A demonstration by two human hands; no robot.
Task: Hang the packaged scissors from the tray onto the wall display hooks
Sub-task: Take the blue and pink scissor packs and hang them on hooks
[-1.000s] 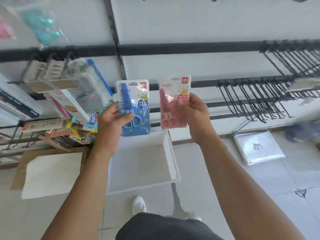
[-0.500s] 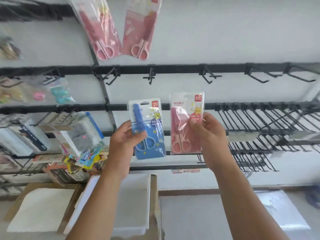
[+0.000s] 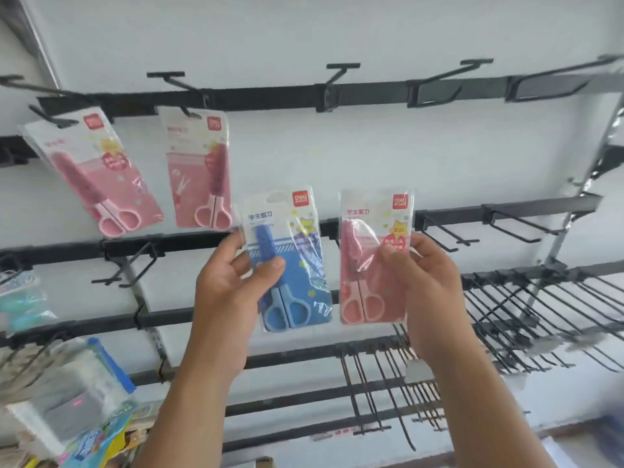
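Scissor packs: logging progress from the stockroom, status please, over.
Left hand holds blue scissor pack; right hand holds pink scissor pack. Neither hung yet. Two pink packs already on top rail. Empty hook above, nothing blocking.

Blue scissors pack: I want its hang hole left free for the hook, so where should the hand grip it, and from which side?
Grip the blue scissors pack at mid-height along its left edge, coming from the left, as the left hand does now: thumb on the front, fingers behind. The pack is flat and upright, with its hang hole at the top, so a side pinch probably leaves that clear.
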